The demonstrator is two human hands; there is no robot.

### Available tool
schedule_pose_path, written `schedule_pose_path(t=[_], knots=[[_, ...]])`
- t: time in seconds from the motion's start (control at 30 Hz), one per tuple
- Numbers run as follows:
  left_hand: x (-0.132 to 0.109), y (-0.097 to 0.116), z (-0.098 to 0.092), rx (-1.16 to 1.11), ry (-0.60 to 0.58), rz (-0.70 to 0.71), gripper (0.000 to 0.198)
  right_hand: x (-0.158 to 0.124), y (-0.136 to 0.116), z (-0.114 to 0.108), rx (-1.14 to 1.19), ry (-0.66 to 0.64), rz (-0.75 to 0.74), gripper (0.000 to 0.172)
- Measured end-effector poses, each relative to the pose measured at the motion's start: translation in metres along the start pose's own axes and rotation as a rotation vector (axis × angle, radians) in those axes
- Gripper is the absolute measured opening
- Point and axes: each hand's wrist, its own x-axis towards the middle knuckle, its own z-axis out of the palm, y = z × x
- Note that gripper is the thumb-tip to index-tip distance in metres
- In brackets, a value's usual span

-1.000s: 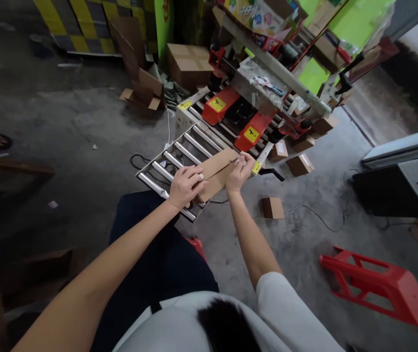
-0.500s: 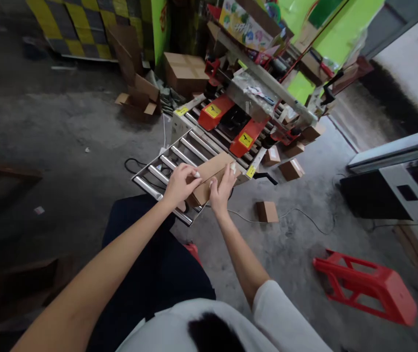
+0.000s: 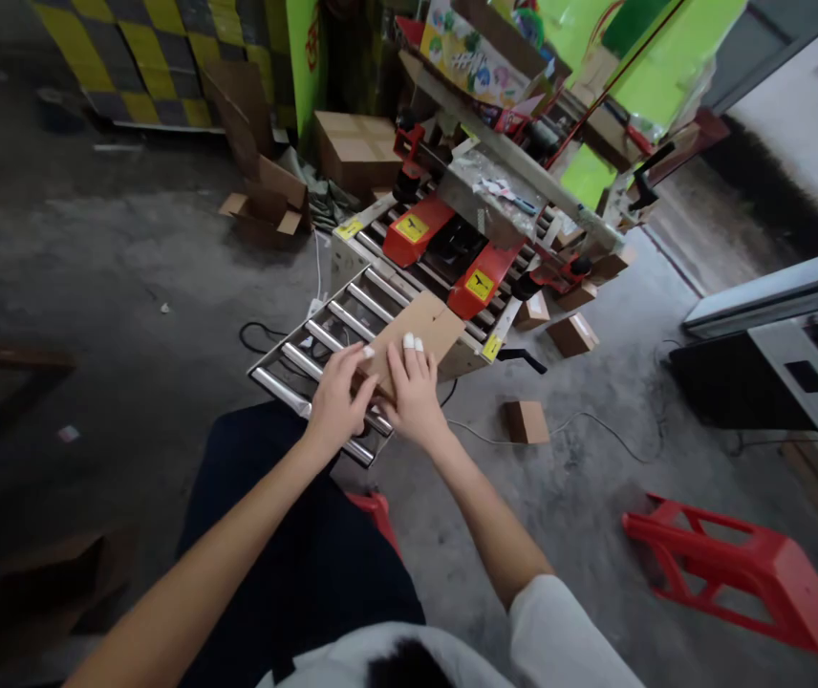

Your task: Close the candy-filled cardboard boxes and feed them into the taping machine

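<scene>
A small brown cardboard box lies slanted on the metal rollers of a short conveyor. My left hand is at the box's near left edge, fingers curled against it with the thumb below. My right hand rests on the top of the box, its fingers extended over the cardboard and white coverings on two fingertips. Past the box stands a taping machine with two red guides and yellow labels.
Small cartons lie on the floor to the right. A red plastic stool is on its side at lower right. Larger boxes stand behind the conveyor. A black cable loops left of the rollers.
My right hand has moved from the box's right side onto its top, and its fingers have straightened. The box top now looks flat and closed. My left hand has shifted slightly left and down.
</scene>
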Motion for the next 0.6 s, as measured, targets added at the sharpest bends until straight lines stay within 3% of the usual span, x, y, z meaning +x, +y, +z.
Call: schedule_pose_path(t=[0.07,0.17,0.3,0.47,0.6], knots=[[-0.029,-0.008,-0.014,0.085,0.065,-0.023,0.039,0.024,0.031,-0.003,-0.002,-0.035,-0.038,0.082],[-0.084,-0.028,-0.052,0.283,0.090,-0.108,0.038,0.068,0.068,-0.007,-0.010,-0.101,-0.057,0.084],[-0.142,-0.053,-0.096,0.604,0.001,-0.190,0.039,0.127,0.083,0.000,-0.015,-0.057,0.027,0.083],[-0.154,-0.057,-0.100,0.780,0.005,-0.198,0.049,0.177,0.100,-0.008,-0.008,-0.079,0.165,0.083],[-0.150,-0.069,-0.100,0.769,0.085,-0.230,0.052,0.182,0.096,-0.035,-0.047,-0.004,0.367,0.077]])
